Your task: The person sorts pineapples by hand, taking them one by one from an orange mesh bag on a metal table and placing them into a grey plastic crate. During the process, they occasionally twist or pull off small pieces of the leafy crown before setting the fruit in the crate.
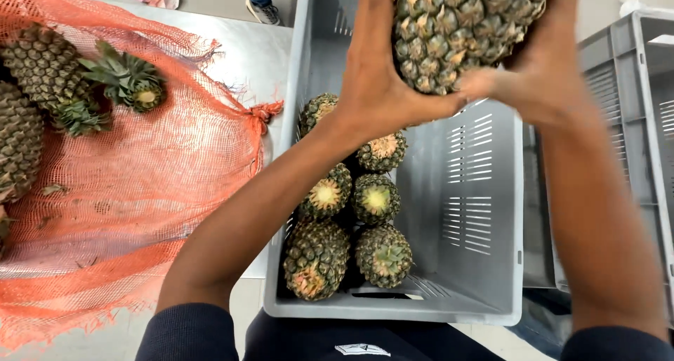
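Seen from above, looking down past two bare forearms in dark rolled sleeves. Held up close to the camera, a large pineapple (pixel 460 28): greenish-brown, scaly skin in diamond-shaped segments, rounded lower end showing, top cut off by the frame edge. Raised above a grey plastic crate (pixel 484 263) with slotted walls.

Left hand (pixel 382 80) pressed flat against the fruit's left side, fingers spread upward along the skin, thumb curled under the base. Right hand (pixel 544 77) cupping the right side and underside, fingers wrapped around the far flank, thumb pointing inward toward the left thumb. Both hands closed firmly on the fruit, thumbs nearly meeting beneath it.

Below, in the crate's left half, crownless pineapples (pixel 347 228) packed in two rows, cut ends facing up; right half bare. To the left, on a steel table (pixel 260 52), an orange mesh sack (pixel 154 171) spread open, with more pineapples (pixel 42 73) and a loose leafy crown (pixel 130 80) lying on it. At far right, a second grey crate (pixel 646 87).
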